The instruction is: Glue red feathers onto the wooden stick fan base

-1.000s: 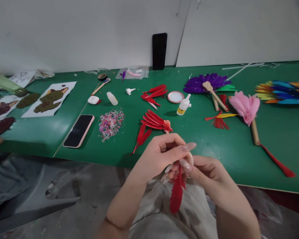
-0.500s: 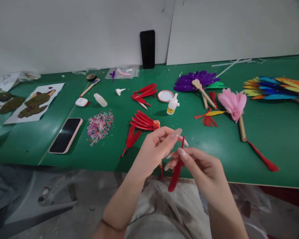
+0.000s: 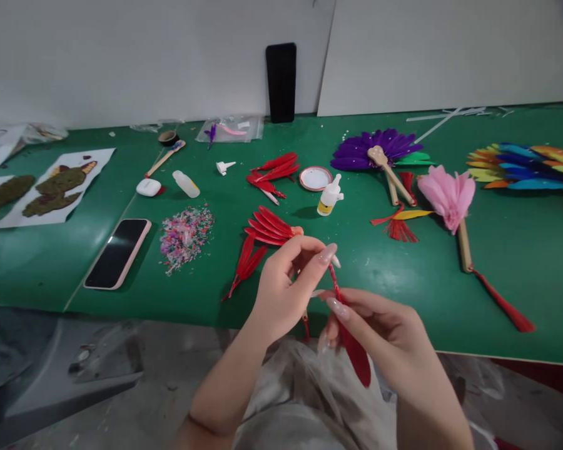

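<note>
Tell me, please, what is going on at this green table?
Someone handles a red feather: the left hand pinches its thin end, and the right hand grips it lower down. Beyond the left hand, a cluster of red feathers lies partly hidden on the table. A white nozzle bottle stands nearby, with a pink feather fan to its right.

Your left hand (image 3: pixel 281 294) hides most of what lies between the red feather fan (image 3: pixel 268 226) and the small red tassel (image 3: pixel 306 330) nearer you. Its fingertips (image 3: pixel 328 252) cover the quill end of the red feather (image 3: pixel 356 356); your right thumb (image 3: pixel 351 319) covers part of the shaft. The right edge cuts off the multicoloured fan (image 3: pixel 520 165). Print on the upright bottle (image 3: pixel 327 201) is too small to read, as are single flakes in the left pile (image 3: pixel 186 239) to identify.
</note>
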`<control>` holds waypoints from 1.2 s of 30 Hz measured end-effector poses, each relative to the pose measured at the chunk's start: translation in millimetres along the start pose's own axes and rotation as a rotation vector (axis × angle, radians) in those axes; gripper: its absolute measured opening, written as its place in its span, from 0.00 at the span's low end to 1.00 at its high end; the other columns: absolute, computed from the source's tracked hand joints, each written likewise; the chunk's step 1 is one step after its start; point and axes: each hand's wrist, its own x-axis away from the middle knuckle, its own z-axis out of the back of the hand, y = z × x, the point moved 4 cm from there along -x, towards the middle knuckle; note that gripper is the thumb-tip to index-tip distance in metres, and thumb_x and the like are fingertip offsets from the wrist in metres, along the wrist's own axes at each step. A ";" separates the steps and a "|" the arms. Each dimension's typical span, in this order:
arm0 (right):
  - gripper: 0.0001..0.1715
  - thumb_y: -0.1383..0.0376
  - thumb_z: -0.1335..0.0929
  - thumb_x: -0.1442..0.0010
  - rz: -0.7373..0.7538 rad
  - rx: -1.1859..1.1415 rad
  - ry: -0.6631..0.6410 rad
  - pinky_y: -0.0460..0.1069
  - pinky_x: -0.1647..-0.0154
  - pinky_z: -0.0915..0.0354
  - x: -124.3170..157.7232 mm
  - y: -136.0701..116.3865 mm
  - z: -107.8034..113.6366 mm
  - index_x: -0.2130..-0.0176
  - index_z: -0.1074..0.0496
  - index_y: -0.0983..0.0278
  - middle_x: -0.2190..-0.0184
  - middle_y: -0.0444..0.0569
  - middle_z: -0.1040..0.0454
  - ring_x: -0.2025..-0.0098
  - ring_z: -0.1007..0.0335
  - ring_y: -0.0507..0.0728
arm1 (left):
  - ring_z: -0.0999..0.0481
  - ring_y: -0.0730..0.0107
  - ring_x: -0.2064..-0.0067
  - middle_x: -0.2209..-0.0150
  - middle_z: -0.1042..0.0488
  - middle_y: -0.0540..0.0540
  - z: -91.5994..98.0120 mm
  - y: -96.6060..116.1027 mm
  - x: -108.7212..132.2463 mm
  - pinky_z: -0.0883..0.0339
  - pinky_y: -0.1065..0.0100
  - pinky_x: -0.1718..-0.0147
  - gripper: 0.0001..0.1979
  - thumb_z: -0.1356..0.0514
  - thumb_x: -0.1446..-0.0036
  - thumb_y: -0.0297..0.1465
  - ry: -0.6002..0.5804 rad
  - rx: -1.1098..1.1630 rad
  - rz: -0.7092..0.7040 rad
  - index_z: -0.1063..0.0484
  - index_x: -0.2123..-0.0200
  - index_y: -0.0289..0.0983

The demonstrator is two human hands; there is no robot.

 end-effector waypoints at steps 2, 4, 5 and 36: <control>0.08 0.63 0.33 0.39 0.061 0.109 0.069 0.39 0.77 0.31 0.6 -2.2 0.4 0.62 0.23 0.61 0.80 0.42 0.23 0.79 0.27 0.48 | 0.30 0.74 0.71 0.70 0.27 0.49 4.5 1.8 2.0 0.34 0.72 0.73 0.08 0.42 0.40 0.34 0.022 -0.150 -0.177 0.29 0.59 0.38; 0.08 0.64 0.33 0.39 0.115 0.237 0.124 0.39 0.78 0.32 1.5 -4.9 0.1 0.61 0.23 0.61 0.80 0.41 0.23 0.80 0.28 0.48 | 0.28 0.72 0.66 0.66 0.27 0.48 8.6 3.1 5.1 0.32 0.69 0.67 0.14 0.41 0.41 0.31 0.008 -0.307 -0.359 0.32 0.51 0.39; 0.09 0.65 0.33 0.39 0.140 0.305 0.136 0.39 0.79 0.32 1.9 -6.3 -0.8 0.61 0.23 0.61 0.81 0.41 0.24 0.80 0.28 0.48 | 0.28 0.70 0.64 0.63 0.26 0.47 11.1 2.8 6.7 0.31 0.68 0.65 0.17 0.40 0.42 0.30 -0.008 -0.369 -0.424 0.33 0.49 0.40; 0.20 0.73 0.33 0.41 0.665 1.017 0.321 0.46 0.78 0.32 12.6 -8.2 -26.4 0.50 0.27 0.60 0.74 0.45 0.20 0.77 0.25 0.53 | 0.30 0.72 0.67 0.69 0.28 0.48 27.4 5.4 26.0 0.33 0.70 0.68 0.00 0.43 0.40 0.27 0.000 -0.382 -0.381 0.33 0.65 0.37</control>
